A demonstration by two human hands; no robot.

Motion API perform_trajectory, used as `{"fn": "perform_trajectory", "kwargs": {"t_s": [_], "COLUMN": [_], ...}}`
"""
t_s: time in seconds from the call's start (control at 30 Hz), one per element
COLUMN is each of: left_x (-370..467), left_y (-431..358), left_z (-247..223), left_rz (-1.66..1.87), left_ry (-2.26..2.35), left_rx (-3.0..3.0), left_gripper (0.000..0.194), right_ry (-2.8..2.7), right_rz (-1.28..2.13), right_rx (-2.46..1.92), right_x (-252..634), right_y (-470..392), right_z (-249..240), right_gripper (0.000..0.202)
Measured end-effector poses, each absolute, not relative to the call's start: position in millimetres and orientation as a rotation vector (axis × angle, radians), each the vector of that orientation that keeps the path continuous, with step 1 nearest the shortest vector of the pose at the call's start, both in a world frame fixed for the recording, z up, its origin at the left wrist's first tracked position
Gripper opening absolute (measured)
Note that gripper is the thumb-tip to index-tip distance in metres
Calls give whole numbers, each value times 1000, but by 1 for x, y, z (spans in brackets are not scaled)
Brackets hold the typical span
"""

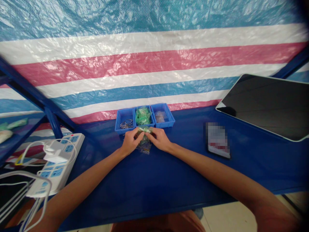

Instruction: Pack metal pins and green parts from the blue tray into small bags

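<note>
Forearms (pixel 207 166) reach from both lower corners to 2 hands pinching 1 small clear bag (pixel 145 148) at the centre of the frame.
Left hand (pixel 130 141) and right hand (pixel 161 139) grip its top, thumbs close together, over the blue counter (pixel 159 180); just above sit 3 blue bins (pixel 167 125), the left holding thin metal pieces (pixel 126 124), the middle a green bag (pixel 143 116); a phone (pixel 218 140) lies right of centre, a white power strip (pixel 56 174) lower left.
</note>
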State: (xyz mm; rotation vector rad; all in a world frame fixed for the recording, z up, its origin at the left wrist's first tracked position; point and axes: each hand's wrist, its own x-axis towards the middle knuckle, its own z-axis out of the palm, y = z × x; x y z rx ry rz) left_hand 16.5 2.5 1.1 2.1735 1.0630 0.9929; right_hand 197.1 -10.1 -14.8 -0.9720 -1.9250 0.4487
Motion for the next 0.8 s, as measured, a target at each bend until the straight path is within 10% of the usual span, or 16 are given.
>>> {"fn": "perform_trajectory", "kwargs": {"t_s": [0.8], "left_x": [17], "left_y": [0], "left_z": [2], "left_rz": [1065], "left_ry": [1065], "left_rx": [2192], "left_gripper": [27], "right_ry": [-1889], "right_rz": [461], "right_rx": [-967], "right_x": [198], "right_y": [-12], "right_z": [-13], "right_gripper": [29]}}
